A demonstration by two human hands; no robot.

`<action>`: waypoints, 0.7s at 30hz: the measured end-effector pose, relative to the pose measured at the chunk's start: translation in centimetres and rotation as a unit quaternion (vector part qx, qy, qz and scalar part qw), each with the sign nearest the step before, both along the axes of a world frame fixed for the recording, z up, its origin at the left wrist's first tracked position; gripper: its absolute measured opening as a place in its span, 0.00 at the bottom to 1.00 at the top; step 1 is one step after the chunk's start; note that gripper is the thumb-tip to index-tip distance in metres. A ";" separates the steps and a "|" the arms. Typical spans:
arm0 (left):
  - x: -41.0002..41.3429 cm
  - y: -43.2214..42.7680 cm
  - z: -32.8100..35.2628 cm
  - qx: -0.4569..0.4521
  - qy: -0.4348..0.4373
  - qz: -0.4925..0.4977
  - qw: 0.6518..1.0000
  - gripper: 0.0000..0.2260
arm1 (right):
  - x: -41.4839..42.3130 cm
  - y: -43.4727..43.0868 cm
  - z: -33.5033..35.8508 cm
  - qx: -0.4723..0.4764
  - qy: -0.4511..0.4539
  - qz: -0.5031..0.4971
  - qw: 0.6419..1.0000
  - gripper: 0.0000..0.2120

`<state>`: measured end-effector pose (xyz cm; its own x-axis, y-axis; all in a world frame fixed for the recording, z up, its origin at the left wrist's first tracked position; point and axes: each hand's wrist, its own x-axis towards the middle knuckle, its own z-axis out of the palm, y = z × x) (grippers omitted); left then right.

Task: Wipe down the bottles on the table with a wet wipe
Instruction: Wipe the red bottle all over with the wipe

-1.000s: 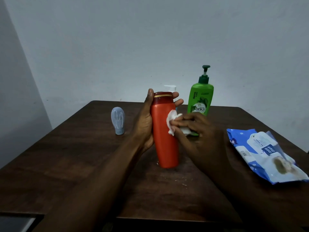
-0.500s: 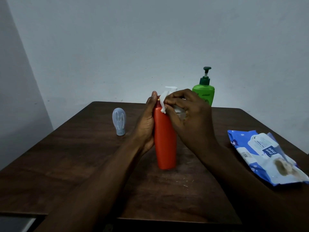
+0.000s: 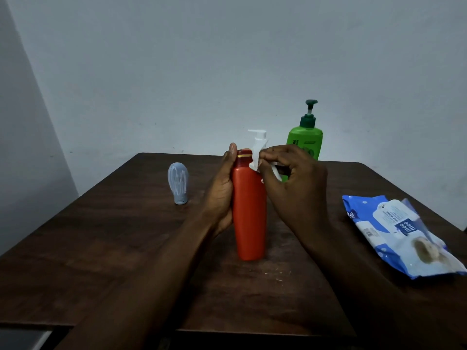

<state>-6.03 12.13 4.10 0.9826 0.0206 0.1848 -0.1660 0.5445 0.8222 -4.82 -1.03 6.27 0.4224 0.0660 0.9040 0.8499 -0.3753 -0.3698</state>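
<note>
An orange-red bottle (image 3: 249, 213) stands upright in the middle of the dark wooden table (image 3: 126, 248). My left hand (image 3: 221, 190) grips its left side, thumb up by the cap. My right hand (image 3: 293, 183) pinches a white wet wipe (image 3: 256, 159) against the bottle's upper right shoulder. Behind them a white pump bottle (image 3: 259, 137) shows only its pump head. A green pump bottle (image 3: 305, 140) stands at the back, partly hidden by my right hand. A small grey-blue bottle (image 3: 178, 183) stands on its cap at the left.
A blue and white wet-wipe pack (image 3: 401, 233) lies at the table's right side, its flap open. A pale wall rises just behind the table's far edge. The front table edge runs beneath my forearms.
My right hand carried the wipe up from the bottle's middle to its shoulder by the cap. The left hand kept its hold and the bottle stayed upright.
</note>
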 end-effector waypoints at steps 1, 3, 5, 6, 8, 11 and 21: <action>-0.1 -0.1 0.1 -0.002 0.002 0.008 1.000 0.30 | 0.0 0.2 0.1 0.014 0.001 -0.003 1.000 0.06; -0.3 -0.2 0.5 -0.005 -0.008 0.015 1.000 0.27 | -0.4 0.6 0.3 0.023 -0.015 -0.009 1.000 0.05; -0.3 -0.2 0.6 0.007 -0.032 0.003 0.999 0.23 | -0.9 1.3 0.3 -0.005 -0.040 -0.015 0.999 0.06; -0.4 -0.2 0.6 0.009 -0.039 0.000 0.999 0.22 | -1.2 1.5 0.2 -0.027 -0.050 -0.012 0.998 0.06; -0.5 -0.1 0.7 0.008 -0.046 0.001 0.999 0.22 | -1.4 1.6 -0.3 -0.061 -0.065 0.000 0.996 0.07; -0.5 -0.1 0.5 0.060 -0.048 0.059 0.995 0.29 | -1.4 0.8 -1.0 -0.039 -0.046 0.007 0.998 0.06; -2.0 0.3 -0.8 0.226 -0.114 0.068 0.965 0.19 | -1.4 -1.5 -1.8 0.069 0.077 0.041 0.994 0.03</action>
<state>-8.05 12.45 3.34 0.9092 0.0130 0.4161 -0.4152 0.0993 0.9043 -6.26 -2.52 4.52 0.5541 -0.0143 0.8323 0.8054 -0.2436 -0.5404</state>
